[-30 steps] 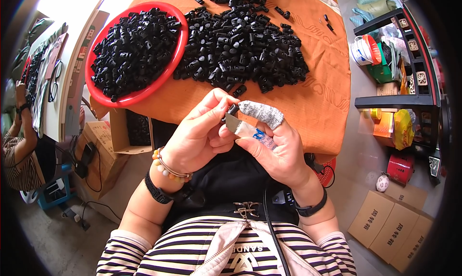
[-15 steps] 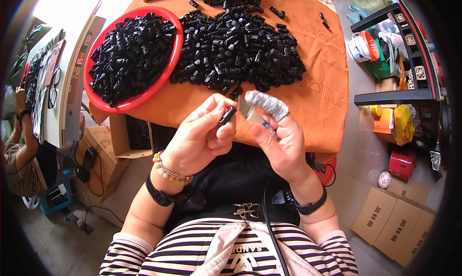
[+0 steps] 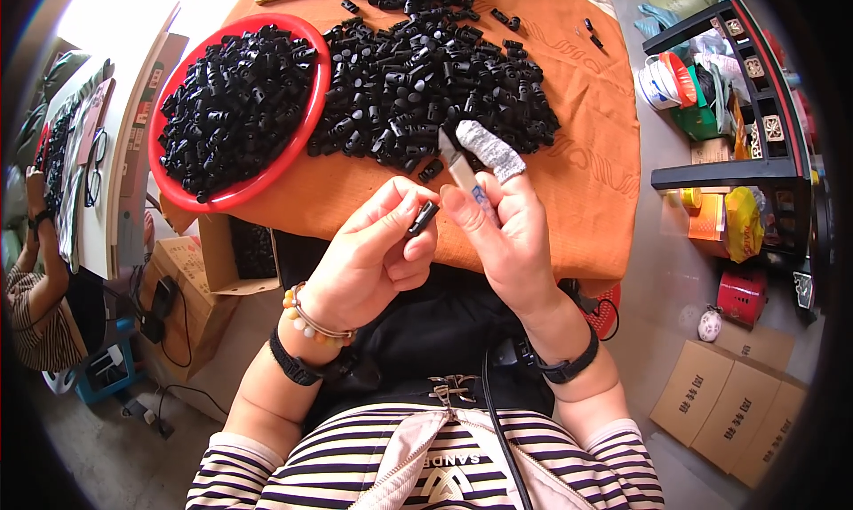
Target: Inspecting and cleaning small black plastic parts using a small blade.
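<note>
My left hand [image 3: 378, 243] pinches a small black plastic barrel-shaped piece [image 3: 423, 219], resembling a cord lock, between thumb and fingers. Close by on the right, my right hand [image 3: 502, 235] is closed on a small knife blade [image 3: 460, 174] with a wrapped grip. The blade points up toward the pile, apart from the held piece. A grey knitted finger cover [image 3: 491, 149] sits on my right index finger. Just beyond my hands, a large pile of similar black pieces [image 3: 444, 83] lies on the orange cloth [image 3: 591, 128]. One loose piece [image 3: 431, 170] rests at the pile's near edge.
A red round basin [image 3: 323, 92] heaped with black pieces stands left of the pile. Below it is an open cardboard box [image 3: 218, 252]. At right stand a dark shelf [image 3: 729, 178] and flattened cartons [image 3: 724, 408]. Another person's arm [image 3: 49, 243] shows at far left.
My right hand has moved up and away from the left hand, carrying the blade toward the pile. The left hand keeps its black piece almost in place.
</note>
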### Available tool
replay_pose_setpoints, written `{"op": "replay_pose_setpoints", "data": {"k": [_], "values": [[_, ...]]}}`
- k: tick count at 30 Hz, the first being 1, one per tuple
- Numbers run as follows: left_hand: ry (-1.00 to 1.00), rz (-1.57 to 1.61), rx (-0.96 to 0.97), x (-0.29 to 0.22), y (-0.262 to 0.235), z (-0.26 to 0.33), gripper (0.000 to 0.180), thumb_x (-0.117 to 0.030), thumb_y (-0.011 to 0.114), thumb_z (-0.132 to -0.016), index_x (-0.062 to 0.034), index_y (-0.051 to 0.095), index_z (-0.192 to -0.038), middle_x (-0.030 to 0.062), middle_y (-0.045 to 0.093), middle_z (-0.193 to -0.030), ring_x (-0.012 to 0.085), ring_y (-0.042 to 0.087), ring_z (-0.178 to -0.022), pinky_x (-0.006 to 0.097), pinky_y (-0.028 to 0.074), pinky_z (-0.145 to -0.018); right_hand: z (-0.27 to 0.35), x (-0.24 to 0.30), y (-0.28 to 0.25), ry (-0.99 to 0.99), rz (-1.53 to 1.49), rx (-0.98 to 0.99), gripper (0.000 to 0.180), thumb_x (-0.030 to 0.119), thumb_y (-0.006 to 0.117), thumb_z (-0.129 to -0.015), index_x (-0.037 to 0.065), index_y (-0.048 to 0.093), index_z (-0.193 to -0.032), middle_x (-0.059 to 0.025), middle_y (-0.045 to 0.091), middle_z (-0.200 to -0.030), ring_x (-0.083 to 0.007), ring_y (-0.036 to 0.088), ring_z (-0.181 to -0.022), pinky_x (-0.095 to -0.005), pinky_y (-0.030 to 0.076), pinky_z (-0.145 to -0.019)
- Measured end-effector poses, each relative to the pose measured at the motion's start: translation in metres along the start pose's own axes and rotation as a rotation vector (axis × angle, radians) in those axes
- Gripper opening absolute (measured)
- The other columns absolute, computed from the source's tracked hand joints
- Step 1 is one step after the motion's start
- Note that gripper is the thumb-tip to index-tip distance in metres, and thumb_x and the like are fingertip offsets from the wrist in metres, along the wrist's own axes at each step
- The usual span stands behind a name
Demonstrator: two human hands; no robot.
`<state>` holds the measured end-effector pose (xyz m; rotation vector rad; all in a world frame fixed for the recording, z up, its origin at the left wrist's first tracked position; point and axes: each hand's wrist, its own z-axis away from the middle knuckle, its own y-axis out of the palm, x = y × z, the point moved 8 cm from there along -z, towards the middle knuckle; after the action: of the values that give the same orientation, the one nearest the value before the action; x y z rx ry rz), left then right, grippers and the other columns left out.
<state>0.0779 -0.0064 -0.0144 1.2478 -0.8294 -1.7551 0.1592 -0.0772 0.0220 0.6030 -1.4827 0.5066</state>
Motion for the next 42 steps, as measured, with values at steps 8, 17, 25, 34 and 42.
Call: {"op": "replay_pose_setpoints", "data": {"k": [8,17,25,34,42], "values": [[0.008,-0.017,-0.017,0.003,-0.002,0.002,0.014,-0.025,0.043,-0.096,-0.014,0.05,-0.101,-0.0024,0.044,-0.069,0.003,0.029,-0.052,0.018,0.025,-0.046,0.0,-0.002,0.004,-0.023,0.009,-0.027,0.047,0.015,0.063,-0.086,-0.005,0.043,-0.123,0.0044,0.044,-0.071,-0.0008,0.035,-0.06,-0.0151,0.03,-0.05],[0.127,0.022,-0.049,-0.01,-0.007,0.0,0.016,-0.025,0.042,-0.097,-0.0135,0.049,-0.105,-0.0019,0.045,-0.068,0.0043,0.03,-0.052,0.018,0.026,-0.046,0.019,-0.003,0.016,0.031,-0.156,0.15,0.045,0.008,0.06,-0.087,-0.005,0.041,-0.125,-0.0091,0.058,-0.107,-0.0097,0.055,-0.095,-0.0234,0.044,-0.084],[0.19,-0.011,-0.041,-0.016,-0.007,0.003,0.014,-0.024,0.043,-0.097,-0.015,0.05,-0.105,-0.0043,0.047,-0.07,0.0025,0.035,-0.056,0.018,0.027,-0.048,0.025,-0.006,0.024,0.105,-0.16,0.199,0.044,0.005,0.059,-0.086,-0.006,0.042,-0.125,-0.0107,0.059,-0.108,-0.0106,0.056,-0.094,-0.024,0.046,-0.082],[0.19,-0.024,-0.028,-0.017,-0.007,0.003,0.015,-0.025,0.044,-0.096,-0.0149,0.05,-0.105,-0.0048,0.047,-0.07,0.0019,0.038,-0.058,0.017,0.028,-0.049,0.024,-0.008,0.021,0.041,-0.131,0.179,0.041,0.005,0.059,-0.087,-0.004,0.045,-0.124,-0.01,0.061,-0.105,-0.0099,0.057,-0.092,-0.0231,0.047,-0.079],[0.153,0.003,-0.044,-0.015,-0.007,0.003,0.015,-0.024,0.042,-0.097,-0.014,0.05,-0.105,-0.0032,0.047,-0.07,0.003,0.037,-0.057,0.018,0.029,-0.048,0.021,-0.002,0.017,-0.045,0.002,0.167,0.037,0.007,0.061,-0.086,-0.001,0.05,-0.12,-0.007,0.063,-0.096,-0.007,0.057,-0.085,-0.0214,0.047,-0.074]]}}
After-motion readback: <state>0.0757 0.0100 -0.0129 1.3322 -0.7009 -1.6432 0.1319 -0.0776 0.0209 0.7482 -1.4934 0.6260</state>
